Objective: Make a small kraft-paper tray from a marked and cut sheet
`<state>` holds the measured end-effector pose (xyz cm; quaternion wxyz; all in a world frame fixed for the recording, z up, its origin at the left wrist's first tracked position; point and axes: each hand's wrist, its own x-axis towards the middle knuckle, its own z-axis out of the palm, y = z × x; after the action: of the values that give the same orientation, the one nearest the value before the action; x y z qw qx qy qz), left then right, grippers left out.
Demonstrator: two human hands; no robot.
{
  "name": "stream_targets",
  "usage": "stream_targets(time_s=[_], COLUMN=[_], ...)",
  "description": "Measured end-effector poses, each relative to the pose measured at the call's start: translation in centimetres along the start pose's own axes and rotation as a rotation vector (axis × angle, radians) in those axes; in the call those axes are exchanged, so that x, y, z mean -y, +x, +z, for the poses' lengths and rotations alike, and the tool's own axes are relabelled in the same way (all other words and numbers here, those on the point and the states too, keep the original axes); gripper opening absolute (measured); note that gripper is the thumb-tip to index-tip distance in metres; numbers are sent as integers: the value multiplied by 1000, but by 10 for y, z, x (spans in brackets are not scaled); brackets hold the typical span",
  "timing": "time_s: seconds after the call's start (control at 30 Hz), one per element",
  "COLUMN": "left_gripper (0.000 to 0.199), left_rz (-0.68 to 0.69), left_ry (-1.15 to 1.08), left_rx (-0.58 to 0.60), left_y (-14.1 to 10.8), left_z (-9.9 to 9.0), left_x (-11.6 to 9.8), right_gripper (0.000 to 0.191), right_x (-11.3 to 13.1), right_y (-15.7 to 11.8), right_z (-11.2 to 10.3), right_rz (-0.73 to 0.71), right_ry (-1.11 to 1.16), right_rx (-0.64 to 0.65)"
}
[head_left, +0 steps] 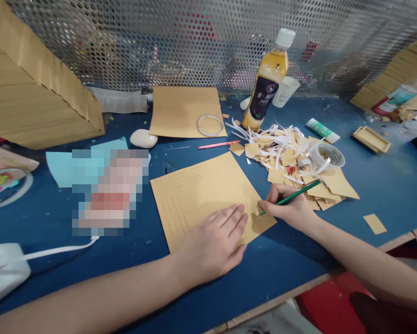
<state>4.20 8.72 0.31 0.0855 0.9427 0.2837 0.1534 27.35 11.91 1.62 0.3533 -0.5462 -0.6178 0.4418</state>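
While the left hand lies palm down on the brown sheet, its fingers extended and close together with the thumb a little apart, the right hand pinches a green pencil between thumb and fingers. The pencil's tip is at the sheet's right-hand corner, just beside the left fingertips, at about 3 o'clock from them. Its long axis runs from that tip up towards 2 o'clock, so the right hand is the nearer one to that corner (the left covers the sheet's near edge). The sheet sits askew under both, its far edge slanting towards 2 or 3 o'clock and its right edge dropping towards 5; faint lines show on its left part.

At 12 o'clock from the right hand is a heap of paper scraps, with a clear tape roll at its right side. Beyond the sheet's far edge lies a pink pencil, then a second brown sheet carrying a thin ring. A drink bottle stands at 1 o'clock from the brown sheet, and a white mouse lies between 10 and 11. All of it rests on a blue surface, backed by a perforated metal screen.
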Motion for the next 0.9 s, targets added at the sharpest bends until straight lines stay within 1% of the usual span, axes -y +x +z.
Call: stream_targets(time_s=[0.07,0.13,0.2,0.37,0.5,0.63,0.9], left_gripper=[48,48,48,48,47,48,48], left_rz=[8,9,10,14,13,15,17], left_ry=[2,9,13,9,2,-1,8], left_rx=[2,3,1,-16,-22,-34,-19], left_y=[0,0,0,0,0,0,1], left_z=[0,-1,-1,0,2,2,-1], left_x=[0,0,0,0,0,0,-1], right_gripper=[34,27,25,37,43,42,40], right_x=[-1,0,1,6,10,11,9], right_y=[0,1,2,1,0,-1,-1], right_z=[2,3,3,5,7,9,11], right_rz=[6,13,29,88,151,162,184], right_ry=[2,5,21,88,153,176,209], right_rx=[-8,26,47,8,-7,-5,-11])
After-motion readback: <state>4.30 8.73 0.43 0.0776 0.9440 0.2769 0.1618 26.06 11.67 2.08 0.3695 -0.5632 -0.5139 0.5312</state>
